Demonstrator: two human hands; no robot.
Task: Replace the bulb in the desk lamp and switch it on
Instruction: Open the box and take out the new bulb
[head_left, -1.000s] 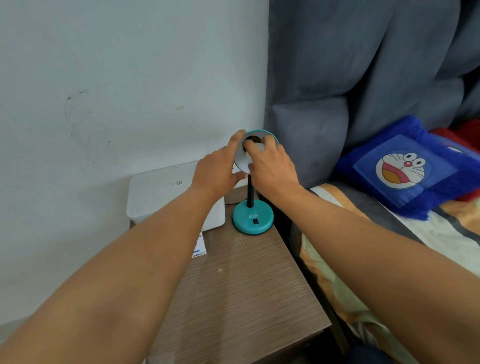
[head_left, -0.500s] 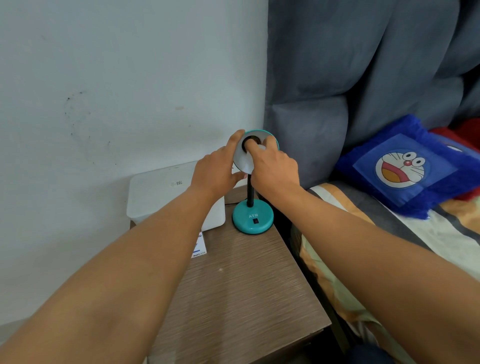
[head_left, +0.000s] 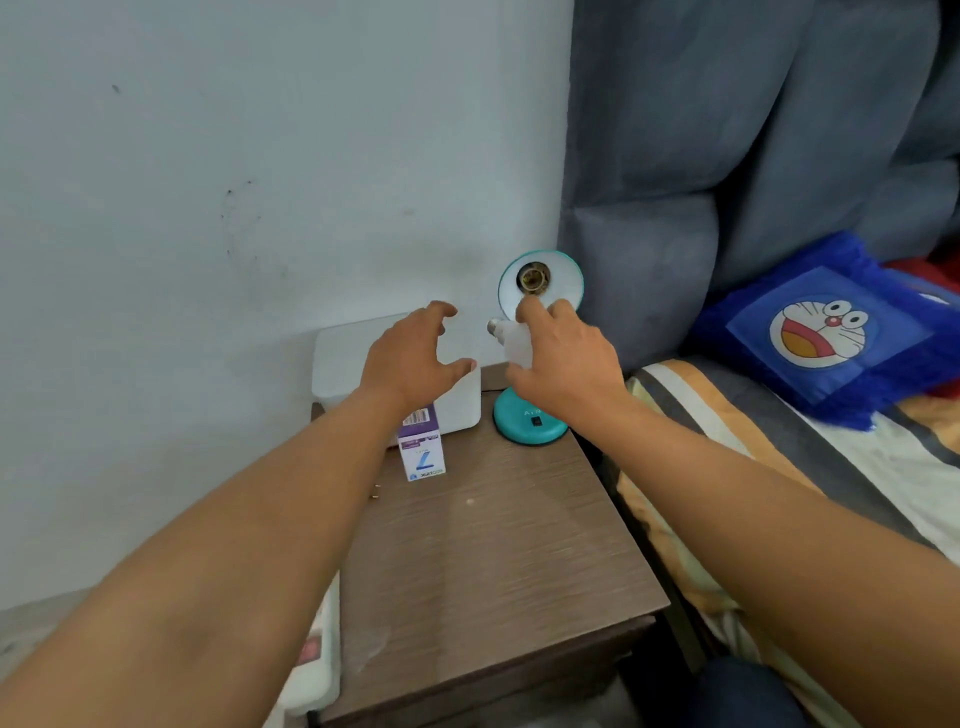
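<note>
A teal desk lamp stands at the back right of a wooden bedside table (head_left: 493, 561). Its round shade (head_left: 558, 280) faces me, and the brass socket (head_left: 533, 278) inside it is bare. The teal base (head_left: 527, 418) has a small black switch on top. My right hand (head_left: 563, 358) is just below the shade, shut on a white bulb (head_left: 511, 340) whose metal screw end points left. My left hand (head_left: 413, 358) hovers a little left of the bulb, fingers spread, holding nothing. A small white and purple bulb box (head_left: 422, 449) stands upright below my left wrist.
A white box-shaped device (head_left: 343, 358) sits against the wall behind the bulb box. A grey padded headboard (head_left: 727, 156) rises right of the lamp. The bed at right holds a blue cartoon pillow (head_left: 826, 332) and a striped sheet.
The bulb has come out of the socket in my right hand, which dropped below the shade. My left hand let go of the shade and moved left and down.
</note>
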